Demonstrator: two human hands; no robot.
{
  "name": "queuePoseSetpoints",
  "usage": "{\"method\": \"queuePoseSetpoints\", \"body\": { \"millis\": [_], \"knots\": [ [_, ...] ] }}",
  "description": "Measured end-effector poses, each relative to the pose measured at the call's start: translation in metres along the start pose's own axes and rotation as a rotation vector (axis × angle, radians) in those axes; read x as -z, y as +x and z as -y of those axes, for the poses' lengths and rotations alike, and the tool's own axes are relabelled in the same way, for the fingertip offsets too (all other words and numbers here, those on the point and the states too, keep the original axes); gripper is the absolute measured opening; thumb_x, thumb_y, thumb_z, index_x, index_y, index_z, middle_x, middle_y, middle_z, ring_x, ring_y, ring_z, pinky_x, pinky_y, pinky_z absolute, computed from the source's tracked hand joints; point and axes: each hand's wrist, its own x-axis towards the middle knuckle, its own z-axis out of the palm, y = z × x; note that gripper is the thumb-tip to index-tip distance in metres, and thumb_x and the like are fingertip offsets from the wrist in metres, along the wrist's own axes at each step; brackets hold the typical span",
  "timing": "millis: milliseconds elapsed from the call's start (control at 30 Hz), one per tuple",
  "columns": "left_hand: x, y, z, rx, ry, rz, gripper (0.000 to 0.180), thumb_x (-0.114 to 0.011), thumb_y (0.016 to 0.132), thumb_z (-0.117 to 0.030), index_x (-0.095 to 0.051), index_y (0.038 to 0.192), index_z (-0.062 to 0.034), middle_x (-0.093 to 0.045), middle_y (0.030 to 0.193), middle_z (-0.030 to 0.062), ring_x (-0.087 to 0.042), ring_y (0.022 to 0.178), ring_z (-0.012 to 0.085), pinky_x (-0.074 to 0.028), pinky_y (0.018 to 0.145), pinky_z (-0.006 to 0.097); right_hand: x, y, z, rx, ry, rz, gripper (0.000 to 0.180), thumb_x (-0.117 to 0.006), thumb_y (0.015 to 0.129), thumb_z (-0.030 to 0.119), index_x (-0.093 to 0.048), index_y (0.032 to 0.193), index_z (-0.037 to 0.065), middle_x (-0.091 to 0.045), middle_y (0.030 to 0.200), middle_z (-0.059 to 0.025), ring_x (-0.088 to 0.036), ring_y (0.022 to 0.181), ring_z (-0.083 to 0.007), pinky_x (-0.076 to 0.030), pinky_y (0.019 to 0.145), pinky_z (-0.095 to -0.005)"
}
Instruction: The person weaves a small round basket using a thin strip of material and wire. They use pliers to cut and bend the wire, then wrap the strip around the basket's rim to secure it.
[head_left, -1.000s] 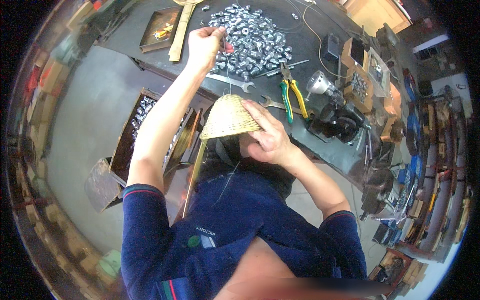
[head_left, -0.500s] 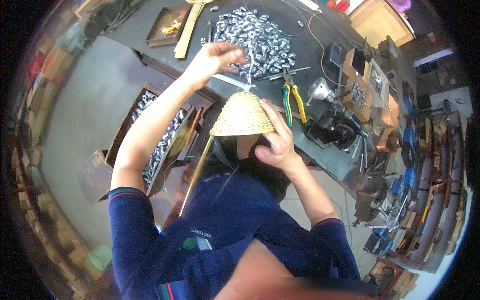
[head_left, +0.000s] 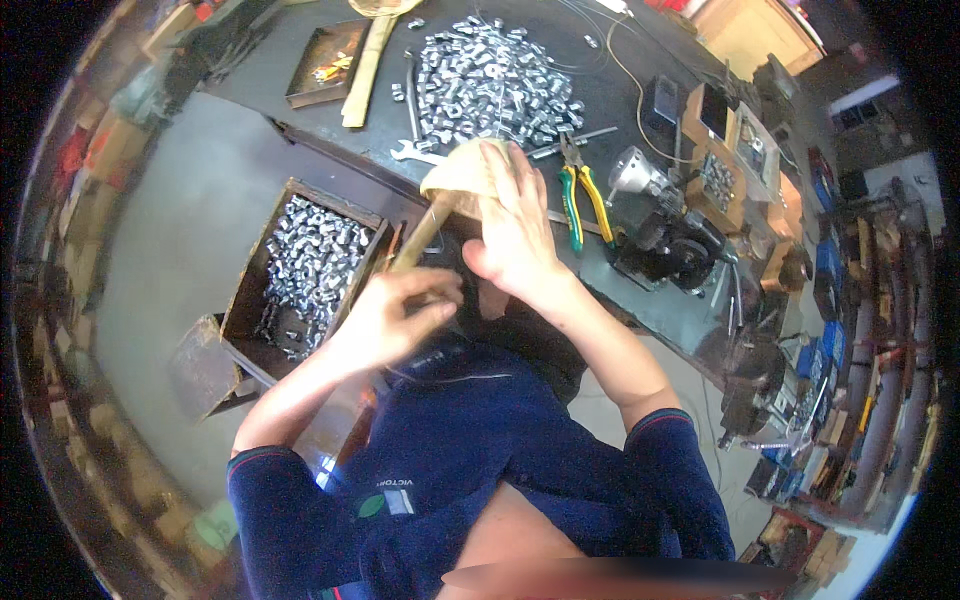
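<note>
A pale yellow woven bamboo ladle (head_left: 465, 178) is tipped over near the table edge. My right hand (head_left: 520, 225) grips its bowl from the right, fingers over the top and thumb below. The ladle's flat handle (head_left: 425, 235) slants down toward my left hand (head_left: 405, 312). My left hand is slightly smeared, its thumb and fingers curled together; what they pinch, if anything, does not show. Beyond the bowl lies a heap of shiny metal nuts (head_left: 490, 85). A wrench (head_left: 412, 105) stands left of the heap, and another wrench head (head_left: 415, 153) shows beside the bowl.
Green-and-yellow pliers (head_left: 582, 200) lie right of the ladle, near a grey metal device (head_left: 640, 175). At lower left, a wooden box (head_left: 240, 310) holds more nuts. A shallow tray (head_left: 315, 95) and a second bamboo ladle (head_left: 370, 65) rest at the far left.
My left hand has come down from beside the heap toward my body. My right hand has tilted the bowl and moved it slightly farther away.
</note>
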Motion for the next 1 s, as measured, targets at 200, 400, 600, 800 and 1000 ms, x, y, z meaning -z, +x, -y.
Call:
{"method": "queuePoseSetpoints", "body": {
  "millis": [200, 400, 600, 800, 1000],
  "knots": [
    [0.016, 0.037, 0.028, -0.064, -1.208, -0.217, 0.054, -0.059, 0.086, -0.015, -0.038, 0.133, 0.0001, -0.047, 0.13, 0.0125, -0.044, 0.121, 0.0227, -0.035, 0.102, 0.036, 0.0, 0.022, 0.042, 0.085, -0.162, 0.116, 0.058, -0.059, 0.071, 0.025, -0.053, 0.119, -0.008, -0.024, 0.141, -0.0216, -0.018, 0.131, -0.0465, -0.018, 0.103, -0.0643],
    [-0.024, 0.059, 0.017, 0.006, -1.098, -0.58, 0.044, -0.055, 0.09, -0.022, -0.045, 0.128, -0.0028, -0.051, 0.125, 0.0102, -0.049, 0.113, 0.0214, -0.038, 0.099, 0.035, -0.013, 0.0, 0.049, 0.208, 0.008, 0.087, 0.055, -0.056, 0.069, 0.021, -0.053, 0.114, -0.012, -0.027, 0.141, -0.0273, -0.014, 0.133, -0.0499, -0.012, 0.105, -0.0655],
    [-0.021, 0.043, -0.039, -0.193, -0.919, -0.653, 0.043, -0.058, 0.083, -0.009, -0.047, 0.123, 0.0018, -0.055, 0.117, 0.013, -0.052, 0.11, 0.024, -0.039, 0.097, 0.039, 0.049, -0.041, -0.018, 0.367, 0.588, -0.131, 0.061, -0.05, 0.08, 0.058, -0.067, 0.104, 0.004, -0.045, 0.131, -0.0265, -0.046, 0.12, -0.0406, -0.035, 0.099, -0.0469],
    [0.036, 0.008, -0.147, -0.39, -1.005, -0.597, 0.051, -0.057, 0.077, -0.007, -0.045, 0.125, 0.0045, -0.056, 0.117, 0.0174, -0.054, 0.11, 0.0292, -0.041, 0.098, 0.043, 0.013, -0.058, -0.074, -0.144, 0.145, -0.239, 0.048, -0.068, 0.061, 0.032, -0.067, 0.103, 0.009, -0.054, 0.121, -0.0223, -0.046, 0.115, -0.042, -0.036, 0.099, -0.0445],
    [0.064, -0.003, -0.182, -0.262, -0.361, -0.631, 0.076, -0.055, 0.051, -0.003, -0.044, 0.125, 0.0072, -0.058, 0.116, 0.0163, -0.056, 0.107, 0.0285, -0.041, 0.098, 0.036, -0.016, -0.031, -0.131, -0.721, -0.165, 0.015, 0.038, -0.065, 0.061, 0.031, -0.071, 0.097, 0.02, -0.063, 0.107, -0.0169, -0.054, 0.106, -0.0377, -0.039, 0.095, -0.0446]
  ]
}}
